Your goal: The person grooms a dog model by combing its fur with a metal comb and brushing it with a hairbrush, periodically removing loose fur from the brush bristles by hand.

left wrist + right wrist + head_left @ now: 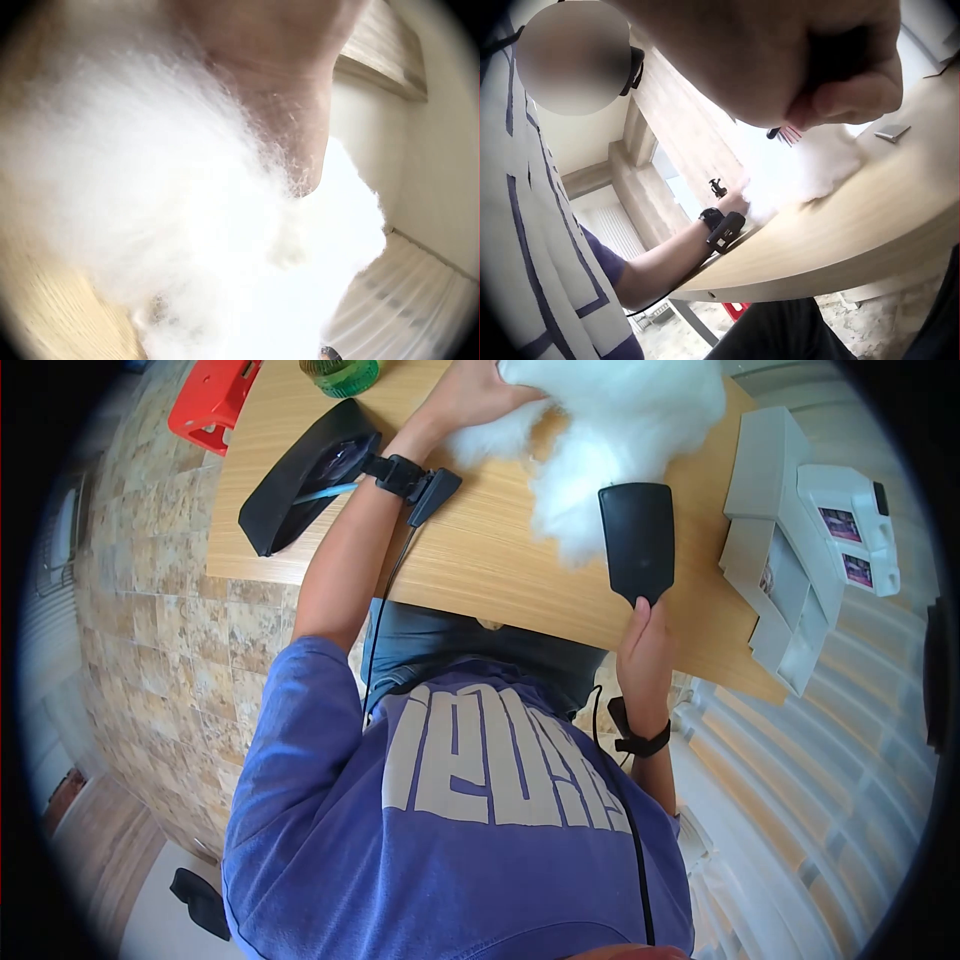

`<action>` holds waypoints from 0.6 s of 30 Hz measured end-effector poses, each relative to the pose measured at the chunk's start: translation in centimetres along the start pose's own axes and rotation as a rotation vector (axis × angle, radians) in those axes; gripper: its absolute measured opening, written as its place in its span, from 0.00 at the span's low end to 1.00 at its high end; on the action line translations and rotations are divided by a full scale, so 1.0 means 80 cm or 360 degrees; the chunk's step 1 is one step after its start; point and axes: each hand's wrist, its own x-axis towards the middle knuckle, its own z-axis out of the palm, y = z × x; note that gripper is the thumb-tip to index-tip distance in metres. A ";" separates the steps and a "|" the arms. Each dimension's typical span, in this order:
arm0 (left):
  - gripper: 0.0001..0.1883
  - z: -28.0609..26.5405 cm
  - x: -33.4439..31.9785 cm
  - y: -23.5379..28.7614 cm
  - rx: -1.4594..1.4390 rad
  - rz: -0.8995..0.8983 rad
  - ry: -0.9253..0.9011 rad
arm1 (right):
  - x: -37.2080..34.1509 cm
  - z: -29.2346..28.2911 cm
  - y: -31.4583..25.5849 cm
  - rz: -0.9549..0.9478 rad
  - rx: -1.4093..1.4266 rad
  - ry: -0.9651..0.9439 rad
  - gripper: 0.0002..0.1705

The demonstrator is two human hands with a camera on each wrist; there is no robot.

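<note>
A large mass of white fluffy fiber lies over the far part of the table, filling much of the left wrist view. At its left edge, my left hand grips the fiber; some fingers are hidden in it. My right hand grips the handle of a black paddle brush, whose flat back faces up and whose far end meets the fiber's near edge. In the right wrist view the right hand's fingers are curled, and red bristles show beyond them against the fiber.
A black pouch with a light blue item lies on the left of the wooden table. Behind it stands a green glass container. White boxes and a white bottle are on the right; a red stool stands beyond the left edge.
</note>
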 end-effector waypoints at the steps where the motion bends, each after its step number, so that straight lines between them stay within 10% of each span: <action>1: 0.31 0.000 0.001 -0.003 0.0035 0.0004 -0.0067 | -0.005 -0.001 -0.001 0.0059 0.0027 -0.0017 0.19; 12: 0.37 0.003 0.002 -0.017 -0.0083 0.0032 0.0096 | -0.047 -0.024 0.014 0.0011 0.0018 -0.0225 0.16; 18: 0.35 0.007 -0.003 -0.009 0.0067 0.0110 0.0276 | 0.044 -0.024 -0.044 -0.0212 -0.0047 0.0390 0.17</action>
